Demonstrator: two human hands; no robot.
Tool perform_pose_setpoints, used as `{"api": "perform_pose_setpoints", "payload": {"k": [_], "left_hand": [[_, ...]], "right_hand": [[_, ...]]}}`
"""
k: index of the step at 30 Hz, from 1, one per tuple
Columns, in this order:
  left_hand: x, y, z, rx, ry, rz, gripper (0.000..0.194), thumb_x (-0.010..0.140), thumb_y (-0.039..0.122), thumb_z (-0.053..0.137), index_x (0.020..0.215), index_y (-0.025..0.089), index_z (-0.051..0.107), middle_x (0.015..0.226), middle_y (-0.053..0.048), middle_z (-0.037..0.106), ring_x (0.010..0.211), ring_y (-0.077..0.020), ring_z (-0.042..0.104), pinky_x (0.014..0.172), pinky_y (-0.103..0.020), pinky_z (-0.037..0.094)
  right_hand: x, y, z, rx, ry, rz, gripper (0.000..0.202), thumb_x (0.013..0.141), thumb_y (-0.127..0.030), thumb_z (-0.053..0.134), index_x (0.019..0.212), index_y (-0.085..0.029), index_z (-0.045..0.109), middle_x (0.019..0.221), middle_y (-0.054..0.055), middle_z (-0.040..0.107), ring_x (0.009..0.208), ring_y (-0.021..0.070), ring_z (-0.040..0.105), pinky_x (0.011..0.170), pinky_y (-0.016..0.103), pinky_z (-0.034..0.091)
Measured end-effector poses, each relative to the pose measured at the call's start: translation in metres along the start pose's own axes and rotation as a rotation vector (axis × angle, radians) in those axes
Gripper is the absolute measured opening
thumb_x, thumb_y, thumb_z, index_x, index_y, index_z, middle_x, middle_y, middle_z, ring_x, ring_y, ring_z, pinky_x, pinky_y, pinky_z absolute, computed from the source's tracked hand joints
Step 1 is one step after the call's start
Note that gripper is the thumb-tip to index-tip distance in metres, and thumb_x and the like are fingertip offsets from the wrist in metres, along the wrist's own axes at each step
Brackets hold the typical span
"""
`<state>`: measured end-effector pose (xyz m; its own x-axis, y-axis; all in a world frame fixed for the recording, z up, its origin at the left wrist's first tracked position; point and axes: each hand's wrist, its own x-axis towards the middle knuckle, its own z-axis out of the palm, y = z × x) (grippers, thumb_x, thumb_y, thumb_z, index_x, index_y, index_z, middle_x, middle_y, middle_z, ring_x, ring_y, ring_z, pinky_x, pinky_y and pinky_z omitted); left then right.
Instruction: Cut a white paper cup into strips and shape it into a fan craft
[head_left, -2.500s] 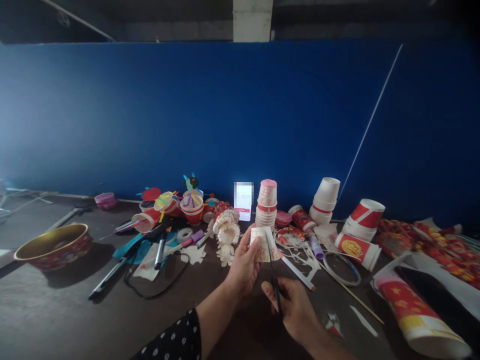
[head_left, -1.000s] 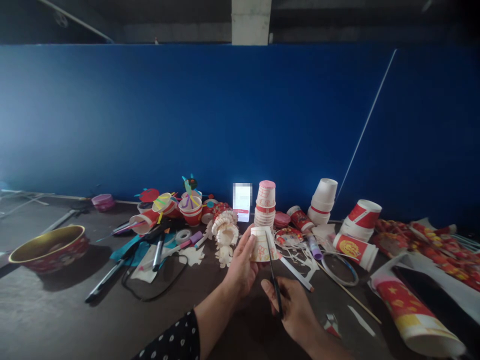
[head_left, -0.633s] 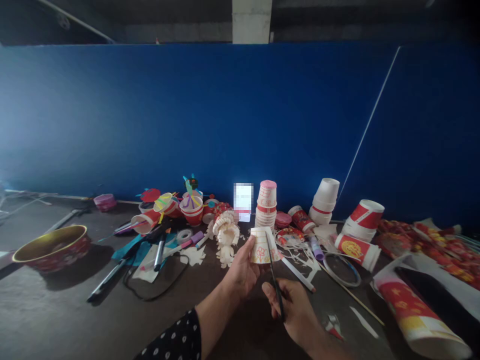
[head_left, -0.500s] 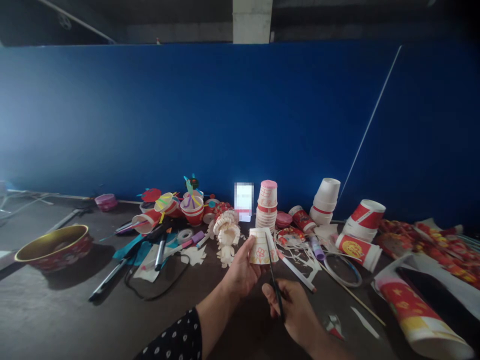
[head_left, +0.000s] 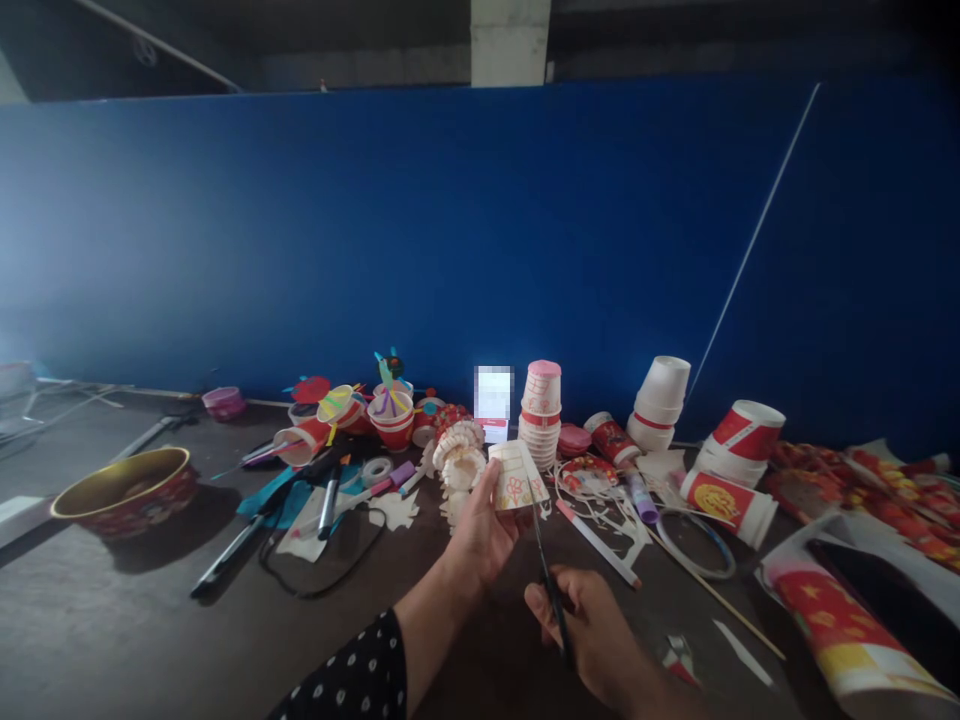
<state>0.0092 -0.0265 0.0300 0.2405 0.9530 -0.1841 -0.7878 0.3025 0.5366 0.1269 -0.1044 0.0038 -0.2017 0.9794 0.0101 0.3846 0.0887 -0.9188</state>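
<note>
Lower centre | I see left hand (head_left: 484, 535) pinching cup (head_left: 511, 478), right hand (head_left: 589, 622) curled round scissors (head_left: 553, 592) | slip could tear cup

Left hand (head_left: 484, 535) holding flower-drawn paper cup (head_left: 513, 478), right hand (head_left: 592, 622) gripping scissors (head_left: 553, 594), cluttered table (head_left: 225, 655)

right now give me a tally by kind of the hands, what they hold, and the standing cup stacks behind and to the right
Hands: 2 (left hand, right hand)
Flower-patterned paper cup: 1
Black scissors: 1
Standing cup stacks: 3 (pink-topped stack, white-topped stack, red-and-white stack)
Total: 7
</note>
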Motion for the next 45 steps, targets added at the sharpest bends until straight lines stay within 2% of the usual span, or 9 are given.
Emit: {"api": "perform_pose_setpoints", "payload": {"k": [6, 11, 16, 26, 35, 40, 45], "left_hand": [[0.001, 0.001, 0.0, 0.008, 0.019, 0.022, 0.035, 0.086, 0.036, 0.049, 0.114, 0.014, 0.053, 0.081, -0.006, 0.066, 0.059, -0.0152, 0.062, 0.051, -0.024, 0.048], [0.002, -0.004, 0.0, 0.042, 0.02, 0.072, 0.033, 0.086, 0.031, 0.051, 0.115, 0.016, 0.051, 0.088, -0.007, 0.066, 0.065, -0.0167, 0.064, 0.055, -0.027, 0.05], [0.005, -0.008, -0.005, 0.045, 0.001, 0.126, 0.032, 0.082, 0.027, 0.056, 0.112, 0.016, 0.053, 0.098, -0.008, 0.065, 0.07, -0.0154, 0.064, 0.056, -0.023, 0.051], [0.005, -0.009, -0.006, 0.051, -0.021, 0.1, 0.034, 0.082, 0.027, 0.058, 0.113, 0.017, 0.054, 0.101, -0.007, 0.066, 0.071, -0.0149, 0.065, 0.055, -0.022, 0.05], [0.004, -0.01, -0.007, 0.07, -0.042, 0.138, 0.04, 0.081, 0.025, 0.059, 0.119, 0.019, 0.051, 0.109, -0.009, 0.064, 0.083, -0.0178, 0.065, 0.058, -0.021, 0.051], [0.004, -0.011, -0.007, 0.072, -0.047, 0.121, 0.045, 0.08, 0.027, 0.061, 0.122, 0.018, 0.049, 0.11, -0.009, 0.063, 0.081, -0.0173, 0.065, 0.056, -0.021, 0.051], [0.004, -0.011, -0.007, 0.069, -0.041, 0.1, 0.04, 0.081, 0.027, 0.06, 0.118, 0.017, 0.051, 0.11, -0.009, 0.063, 0.079, -0.0163, 0.065, 0.054, -0.02, 0.049]], "right_hand": [[0.001, 0.003, 0.001, -0.042, -0.011, -0.024, 0.045, 0.077, -0.058, 0.048, 0.056, -0.02, 0.038, 0.05, -0.005, 0.035, 0.046, 0.0084, 0.031, 0.042, 0.022, 0.022], [0.0, 0.002, 0.001, -0.068, 0.007, -0.05, 0.041, 0.079, -0.053, 0.048, 0.057, -0.019, 0.04, 0.052, -0.005, 0.036, 0.048, 0.0086, 0.031, 0.043, 0.022, 0.023], [0.001, 0.008, 0.002, -0.058, 0.024, -0.047, 0.041, 0.079, -0.053, 0.049, 0.059, -0.019, 0.04, 0.053, -0.005, 0.034, 0.05, 0.0087, 0.03, 0.044, 0.021, 0.023], [0.001, 0.006, 0.003, 0.033, 0.027, -0.035, 0.038, 0.077, -0.05, 0.053, 0.06, -0.019, 0.039, 0.055, -0.006, 0.032, 0.051, 0.0084, 0.029, 0.044, 0.02, 0.024], [0.002, 0.008, 0.001, -0.053, 0.092, -0.084, 0.039, 0.077, -0.051, 0.054, 0.058, -0.019, 0.04, 0.054, -0.005, 0.034, 0.051, 0.0086, 0.029, 0.045, 0.021, 0.024], [0.002, 0.011, 0.003, -0.035, 0.089, -0.086, 0.037, 0.078, -0.048, 0.054, 0.06, -0.018, 0.042, 0.054, -0.005, 0.035, 0.051, 0.0085, 0.031, 0.044, 0.021, 0.024], [0.002, 0.009, 0.002, -0.059, 0.087, -0.09, 0.038, 0.078, -0.05, 0.053, 0.06, -0.019, 0.041, 0.055, -0.005, 0.036, 0.052, 0.0091, 0.032, 0.046, 0.021, 0.026]]}}
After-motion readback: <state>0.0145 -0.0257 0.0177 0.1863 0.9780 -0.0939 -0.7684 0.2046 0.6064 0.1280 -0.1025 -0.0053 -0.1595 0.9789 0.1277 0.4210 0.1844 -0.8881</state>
